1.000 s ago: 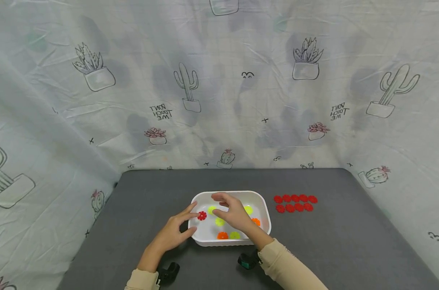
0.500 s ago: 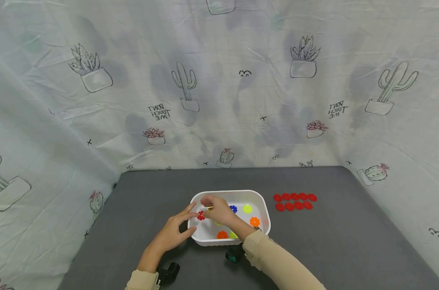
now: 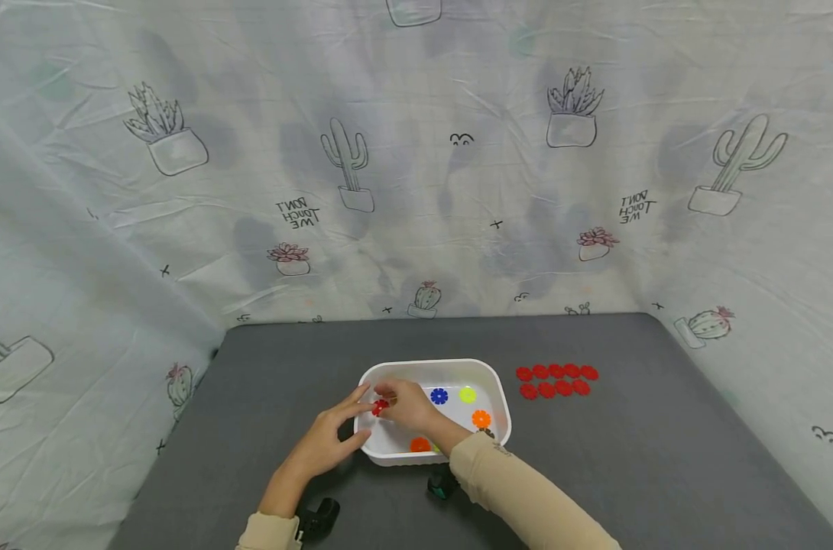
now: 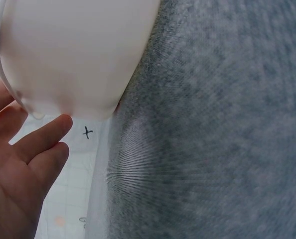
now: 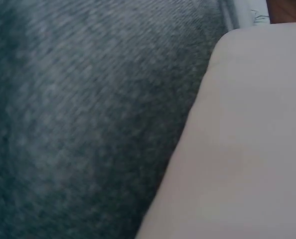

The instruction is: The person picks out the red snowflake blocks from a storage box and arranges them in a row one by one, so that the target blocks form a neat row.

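Observation:
A white plastic tub (image 3: 433, 458) stands on the grey table, with flower-shaped plastic discs inside. My left hand (image 3: 320, 445) lies at the tub's left end, fingers spread and mostly straight. In the left wrist view, two fingertips of the left hand (image 4: 18, 169) touch or nearly touch the outer wall, and others are at the rim. My right hand (image 3: 410, 405) reaches into the tub from the right, fingers bent down at a red disc (image 3: 378, 409) near the left wall. Whether they pinch it is hidden. The right wrist view shows only the tub wall (image 5: 237, 139) and table.
Also in the tub are a blue disc (image 3: 439, 396), a yellow-green disc (image 3: 468, 394) and orange discs, one (image 3: 481, 418) towards the right and one (image 3: 419, 444) near the front. Right of the tub, several red discs (image 3: 556, 371) lie in two rows on the table (image 3: 616, 451).
My right hand has moved left and down inside the tub to the red disc, uncovering the blue disc and covering yellow-green ones. The left hand has stayed in place.

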{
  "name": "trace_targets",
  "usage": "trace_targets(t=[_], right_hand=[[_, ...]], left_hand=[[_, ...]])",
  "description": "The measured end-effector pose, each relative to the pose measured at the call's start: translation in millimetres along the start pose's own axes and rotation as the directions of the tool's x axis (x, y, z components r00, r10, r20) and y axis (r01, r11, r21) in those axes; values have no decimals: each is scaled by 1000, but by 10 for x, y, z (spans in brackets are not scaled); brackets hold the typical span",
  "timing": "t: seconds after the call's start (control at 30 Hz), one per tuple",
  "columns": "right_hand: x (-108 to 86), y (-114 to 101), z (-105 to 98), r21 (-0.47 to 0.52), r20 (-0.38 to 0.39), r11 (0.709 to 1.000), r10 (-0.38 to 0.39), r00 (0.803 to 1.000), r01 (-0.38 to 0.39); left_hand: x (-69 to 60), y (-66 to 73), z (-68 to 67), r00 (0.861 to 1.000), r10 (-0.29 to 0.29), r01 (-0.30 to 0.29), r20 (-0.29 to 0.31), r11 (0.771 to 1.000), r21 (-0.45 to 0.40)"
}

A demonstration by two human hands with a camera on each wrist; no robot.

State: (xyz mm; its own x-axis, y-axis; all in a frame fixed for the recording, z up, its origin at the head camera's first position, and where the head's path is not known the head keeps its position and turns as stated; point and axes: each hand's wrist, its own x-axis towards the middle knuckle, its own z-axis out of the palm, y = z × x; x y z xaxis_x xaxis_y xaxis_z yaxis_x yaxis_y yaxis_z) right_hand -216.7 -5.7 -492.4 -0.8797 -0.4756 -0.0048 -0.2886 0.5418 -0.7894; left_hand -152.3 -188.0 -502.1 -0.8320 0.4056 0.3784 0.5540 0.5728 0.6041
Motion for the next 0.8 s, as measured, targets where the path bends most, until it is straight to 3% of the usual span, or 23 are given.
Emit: trace_targets(t=[0.37, 0.63, 0.8], right_hand=[[53, 65, 53, -203, 18, 978, -44, 999, 47], [44, 30, 56, -260, 21, 962, -87, 996, 90], [0, 10, 65, -371, 41, 915, -156, 987, 160]], left_hand=[[-1, -45, 12, 1000, -5, 5, -4, 1000, 6], [-2, -46, -1, 1000, 6, -6, -10, 1000, 6], [-9, -32, 10, 1000, -1, 1, -10, 1000, 7]])
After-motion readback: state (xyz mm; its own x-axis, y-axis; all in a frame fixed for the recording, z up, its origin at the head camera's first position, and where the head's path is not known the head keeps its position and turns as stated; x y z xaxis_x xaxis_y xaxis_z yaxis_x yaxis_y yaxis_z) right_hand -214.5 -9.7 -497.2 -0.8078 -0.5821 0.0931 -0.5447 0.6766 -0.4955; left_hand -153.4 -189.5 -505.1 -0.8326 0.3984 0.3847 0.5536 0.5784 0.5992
